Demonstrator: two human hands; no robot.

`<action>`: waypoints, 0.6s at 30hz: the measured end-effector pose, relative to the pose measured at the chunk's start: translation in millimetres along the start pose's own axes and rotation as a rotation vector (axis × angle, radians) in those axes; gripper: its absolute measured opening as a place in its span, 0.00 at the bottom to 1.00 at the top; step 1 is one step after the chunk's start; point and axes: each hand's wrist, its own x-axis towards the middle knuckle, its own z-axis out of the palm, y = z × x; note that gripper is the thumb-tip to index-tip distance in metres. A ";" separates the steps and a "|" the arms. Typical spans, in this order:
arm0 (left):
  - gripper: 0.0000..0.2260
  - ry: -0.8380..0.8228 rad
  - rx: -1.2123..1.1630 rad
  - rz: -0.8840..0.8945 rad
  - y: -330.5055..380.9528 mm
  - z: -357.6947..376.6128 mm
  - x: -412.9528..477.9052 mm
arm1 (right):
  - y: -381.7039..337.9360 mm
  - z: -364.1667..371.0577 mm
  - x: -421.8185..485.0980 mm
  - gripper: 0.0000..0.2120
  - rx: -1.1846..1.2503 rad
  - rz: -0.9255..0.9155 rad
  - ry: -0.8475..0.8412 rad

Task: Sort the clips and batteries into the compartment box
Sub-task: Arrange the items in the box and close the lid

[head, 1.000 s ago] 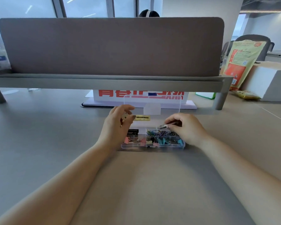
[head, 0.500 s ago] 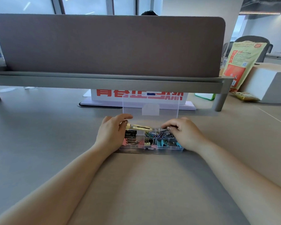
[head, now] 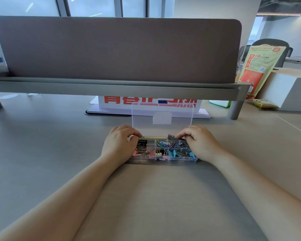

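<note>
The left hand (head: pixel 119 144), palm down with its fingers curled, pinches one end of a yellow battery (head: pixel 154 137). The right hand (head: pixel 199 144), posed the same way, pinches a dark clip (head: pixel 171 136). Both are over the back row of the open compartment box (head: pixel 163 159) on the tabletop (head: pixel 42 153). The red characters on the sign (head: pixel 115 101) behind are half hidden and unreadable.

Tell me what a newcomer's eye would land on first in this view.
The clear compartment box sits in the centre with its lid raised, bright with coloured paper clips, pink binder clips and blue binder clips. The left hand and right hand flank it, the left pinching a yellow strip, the right a dark clip. A wide brown divider panel looms behind.
</note>
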 end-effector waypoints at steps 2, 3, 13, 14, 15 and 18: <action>0.09 0.029 0.010 0.047 0.8 0.5 -2.2 | -1.9 -1.5 -1.2 0.15 -0.003 0.009 -0.007; 0.08 0.035 0.020 0.067 0.9 1.1 -3.1 | -2.4 -1.7 -1.8 0.14 -0.012 0.008 -0.005; 0.08 0.000 0.097 0.078 0.9 1.8 -3.9 | -5.2 1.0 -1.5 0.09 -0.094 -0.029 -0.051; 0.09 -0.006 0.103 0.074 1.2 1.7 -3.9 | -4.8 1.0 -1.1 0.09 -0.092 -0.029 -0.060; 0.09 -0.008 0.114 0.072 1.3 1.9 -3.7 | -4.5 0.7 -0.9 0.09 -0.090 -0.029 -0.069; 0.09 -0.004 0.132 0.079 1.6 2.4 -3.4 | -4.7 -0.2 -0.3 0.09 -0.104 -0.027 -0.083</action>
